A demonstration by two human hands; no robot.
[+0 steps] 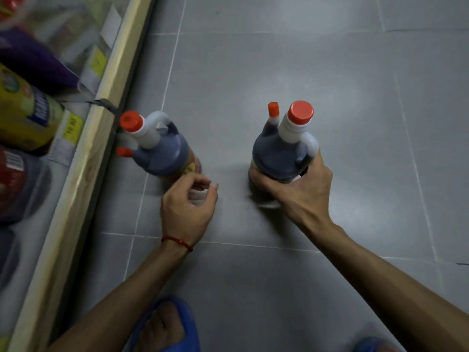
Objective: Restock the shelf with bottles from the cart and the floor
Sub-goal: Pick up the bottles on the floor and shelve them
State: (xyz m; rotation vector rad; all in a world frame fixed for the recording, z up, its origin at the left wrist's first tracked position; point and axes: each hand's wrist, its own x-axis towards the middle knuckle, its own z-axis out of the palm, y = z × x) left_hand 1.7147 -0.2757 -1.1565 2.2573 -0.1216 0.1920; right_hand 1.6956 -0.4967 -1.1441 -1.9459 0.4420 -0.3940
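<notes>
Two dark sauce bottles with white handled necks and orange caps stand upright on the grey tile floor. My right hand (302, 184) grips the right bottle (279, 153) around its lower body, thumb on the near side. The left bottle (162, 151) stands close to the shelf base. My left hand (189, 201), with a red string at the wrist, hovers just in front of it with fingers loosely curled; it holds nothing, and I cannot tell whether the fingertips touch the label.
A shelf with a pale wooden front edge (101, 102) runs along the left, holding blurred bottles and yellow price tags (72, 128). Blue slippers (165, 326) on my feet show at the bottom. Bare tiles stretch to the right and beyond the bottles.
</notes>
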